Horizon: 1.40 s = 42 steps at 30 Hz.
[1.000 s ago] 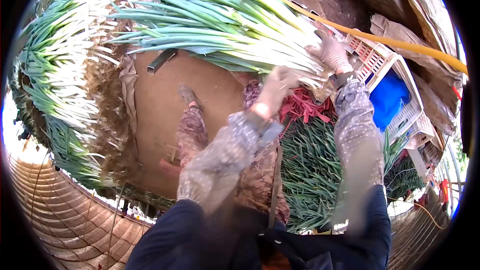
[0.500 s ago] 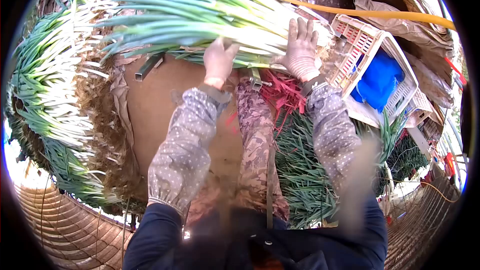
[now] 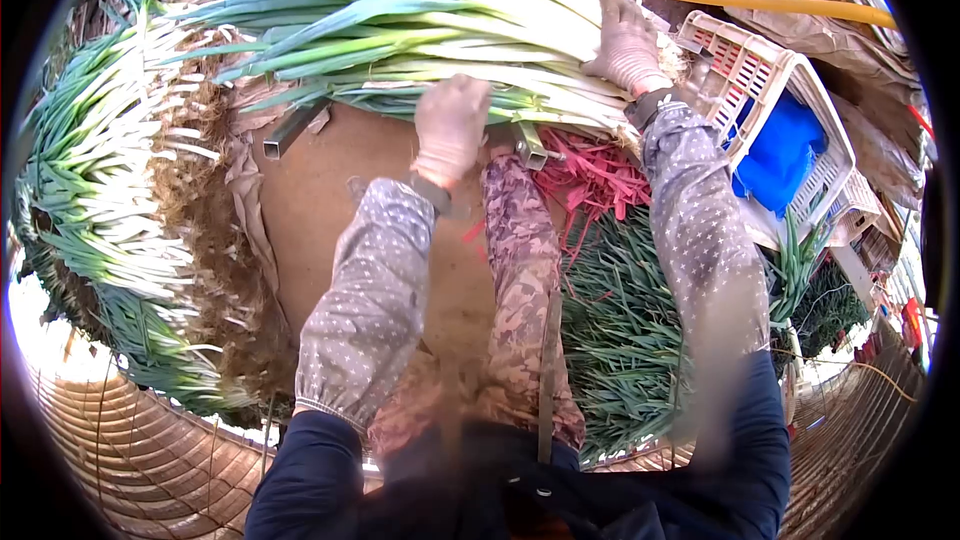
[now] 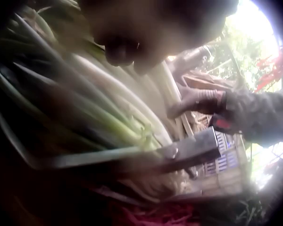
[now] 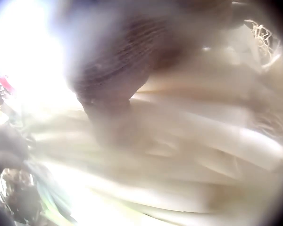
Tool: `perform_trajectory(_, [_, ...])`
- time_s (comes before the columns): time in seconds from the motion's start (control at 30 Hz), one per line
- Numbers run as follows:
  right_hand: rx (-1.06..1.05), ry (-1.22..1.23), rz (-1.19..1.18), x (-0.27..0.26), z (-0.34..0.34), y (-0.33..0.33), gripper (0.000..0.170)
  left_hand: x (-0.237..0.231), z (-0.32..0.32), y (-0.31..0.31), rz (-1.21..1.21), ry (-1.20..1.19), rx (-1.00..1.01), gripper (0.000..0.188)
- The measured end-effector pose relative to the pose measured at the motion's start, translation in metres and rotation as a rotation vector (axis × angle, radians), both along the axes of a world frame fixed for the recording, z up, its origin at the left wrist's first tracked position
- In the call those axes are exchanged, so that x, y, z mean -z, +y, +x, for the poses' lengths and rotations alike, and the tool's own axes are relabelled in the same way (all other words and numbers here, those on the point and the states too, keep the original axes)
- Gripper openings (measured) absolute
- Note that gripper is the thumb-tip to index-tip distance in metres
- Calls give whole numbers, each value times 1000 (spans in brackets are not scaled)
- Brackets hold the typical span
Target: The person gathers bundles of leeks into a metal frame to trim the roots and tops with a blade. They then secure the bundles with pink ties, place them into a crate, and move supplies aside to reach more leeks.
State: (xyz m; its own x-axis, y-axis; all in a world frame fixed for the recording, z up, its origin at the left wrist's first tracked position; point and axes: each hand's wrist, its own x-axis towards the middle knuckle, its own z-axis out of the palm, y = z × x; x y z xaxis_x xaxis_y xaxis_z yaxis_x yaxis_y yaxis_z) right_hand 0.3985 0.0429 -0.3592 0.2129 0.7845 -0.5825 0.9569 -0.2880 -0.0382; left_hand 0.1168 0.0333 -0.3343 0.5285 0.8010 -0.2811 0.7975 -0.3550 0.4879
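A thick pile of long green onions (image 3: 400,35) lies across the front in the head view, leaves to the left, white shafts and roots to the right. My gloved right hand (image 3: 628,45) rests on the white shafts near the roots, fingers extended and thumb spread. At the pile's near edge, my gloved left hand (image 3: 452,125) has its fingers bent in over the stalks; I cannot tell whether it grips one. The left wrist view shows the blurred left fingers (image 4: 118,52) close over the stalks, with the right hand farther off.
Metal bar ends (image 3: 530,145) jut out under the pile, beside pink strips (image 3: 595,175). A plastic crate (image 3: 835,130) with blue material stands at the right, below a yellow hose (image 3: 740,2). More rooted onions (image 3: 120,200) are stacked at the left; green leaves (image 3: 625,330) fill the lower right.
The left hand first moved left along the pile, away from the right hand, then slightly back right with its fingers bending in. The right hand moved from the root end onto the white shafts.
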Motion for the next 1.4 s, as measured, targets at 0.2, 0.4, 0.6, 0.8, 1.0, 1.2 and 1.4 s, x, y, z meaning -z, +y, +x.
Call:
perform_trajectory(0.2, [11, -8, 77, 0, -10, -13, 122, 30, 15, 0, 21, 80, 157, 10])
perform_trajectory(0.4, [53, -19, 8, -7, -15, -12, 125, 51, 10, 6, 230, 3, 468, 10])
perform_trajectory(0.6, [55, -44, -16, -1, -14, -14, 124, 50, 2, -2, 185, 45, 446, 6])
perform_trajectory(0.8, [35, -39, 55, 5, -10, -19, 124, 48, 4, -13, 74, 28, 122, 13])
perform_trajectory(1.0, [23, -39, 39, 4, -10, -16, 125, 50, 11, -4, 103, -35, 261, 10])
perform_trajectory(1.2, [23, -42, 50, 8, -10, -18, 125, 58, 5, -9, 78, 31, 334, 12])
perform_trajectory(1.4, [27, -51, 65, 9, -10, -18, 123, 46, 22, -21, -66, 66, -7, 30])
